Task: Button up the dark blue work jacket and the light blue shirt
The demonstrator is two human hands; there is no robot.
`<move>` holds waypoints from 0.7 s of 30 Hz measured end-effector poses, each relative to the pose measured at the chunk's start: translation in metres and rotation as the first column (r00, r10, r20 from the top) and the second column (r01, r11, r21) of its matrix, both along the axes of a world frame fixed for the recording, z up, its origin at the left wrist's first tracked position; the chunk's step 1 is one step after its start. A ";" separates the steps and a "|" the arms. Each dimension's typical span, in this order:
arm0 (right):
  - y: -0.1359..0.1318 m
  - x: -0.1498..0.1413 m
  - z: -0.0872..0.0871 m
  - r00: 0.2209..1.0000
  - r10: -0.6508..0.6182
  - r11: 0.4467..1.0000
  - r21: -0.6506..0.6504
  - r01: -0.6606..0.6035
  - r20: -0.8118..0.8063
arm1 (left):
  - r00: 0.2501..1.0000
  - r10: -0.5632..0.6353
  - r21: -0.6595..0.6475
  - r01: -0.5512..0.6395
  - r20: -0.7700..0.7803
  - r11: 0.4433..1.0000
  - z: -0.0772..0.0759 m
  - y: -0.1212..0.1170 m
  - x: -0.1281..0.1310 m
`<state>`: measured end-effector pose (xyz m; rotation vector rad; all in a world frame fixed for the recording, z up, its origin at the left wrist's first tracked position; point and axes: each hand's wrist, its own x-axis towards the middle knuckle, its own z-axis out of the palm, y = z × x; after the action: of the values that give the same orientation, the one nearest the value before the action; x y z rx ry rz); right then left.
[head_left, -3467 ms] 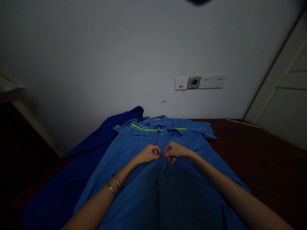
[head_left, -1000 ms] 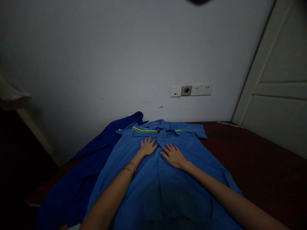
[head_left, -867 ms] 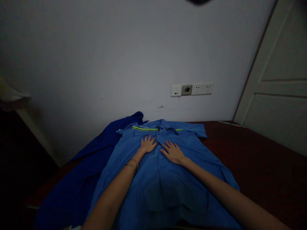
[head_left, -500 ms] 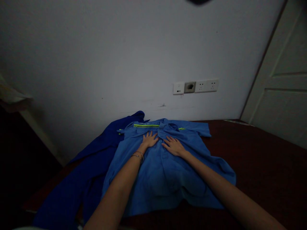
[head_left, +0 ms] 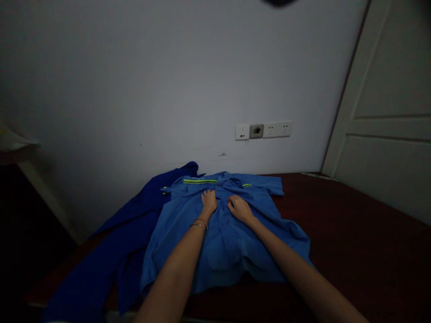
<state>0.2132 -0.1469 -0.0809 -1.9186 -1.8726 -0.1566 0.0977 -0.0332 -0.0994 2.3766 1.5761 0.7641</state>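
As we bend over the dark red-brown desk (head_left: 353, 242), both our bare hands rest on the front of a mid-blue, short-sleeved cloth shirt (head_left: 229, 246), which lies on the desk with its collar end toward the wall. Our left hand (head_left: 209, 201) sits just to the left of the shirt's front closure, its fingers bent inward against the fabric, and we wear thin metallic bracelets (head_left: 199, 224) on that wrist. Our right hand (head_left: 239, 207) lies just to the right of the closure, fingers likewise curled under; in neither case can we tell whether cloth is pinched between them. The two hands are near each other but apart.

Beyond them, we see a bright yellow-green stripe (head_left: 200, 181) across the shirt's chest, with small white lettering above it, too blurred for us to read. The lower part of the shirt is rumpled, and its near edge waves up from the desk. Along its left side we have a deep royal-blue garment (head_left: 111, 251), partly overlapped by the shirt. Behind everything stands a plain whitish wall (head_left: 151, 80) with a row of socket plates (head_left: 263, 130), and to our right a white panelled door (head_left: 387, 175).
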 end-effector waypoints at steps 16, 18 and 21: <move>-0.024 -0.036 -0.007 0.911 0.081 0.992 -0.052 -0.111 -0.405 | 0.317 0.416 -0.409 -0.094 0.852 0.908 0.001 -0.064 -0.002; -0.028 -0.036 -0.009 0.908 0.116 0.986 -0.065 -0.155 -0.401 | 0.361 0.355 -0.375 -0.015 0.862 0.927 0.000 -0.074 -0.006; -0.035 -0.032 -0.008 0.896 0.157 0.976 -0.073 -0.205 -0.415 | 0.506 0.190 -0.306 0.155 0.841 0.939 0.001 -0.088 -0.013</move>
<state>0.1811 -0.1814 -0.0893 -1.6717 -1.7857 0.3918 0.0851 -0.1211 -0.0989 1.2956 1.1168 1.2825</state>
